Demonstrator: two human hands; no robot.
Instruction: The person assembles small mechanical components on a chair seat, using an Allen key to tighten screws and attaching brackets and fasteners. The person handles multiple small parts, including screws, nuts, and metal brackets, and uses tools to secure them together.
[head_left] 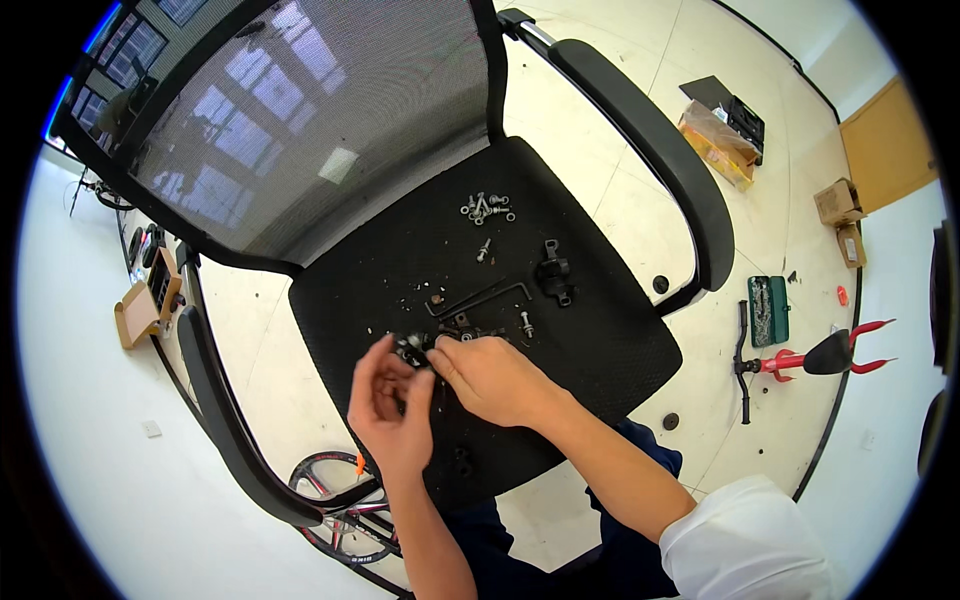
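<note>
1. Black and small, the part (411, 352) is at the fingertips of both hands, over the left side of the seat (610, 345).
2. The right hand (495, 382) pinches it between thumb and forefinger.
3. The left hand (392, 412) is curled, thumb and fingers slightly apart; blur hides whether they grip it.
4. Hex keys (500, 291) lie just beyond the hands, a bolt (527, 324) to their right.
5. Farther back are a black bracket (553, 273) and a fastener pile (483, 208).
</note>
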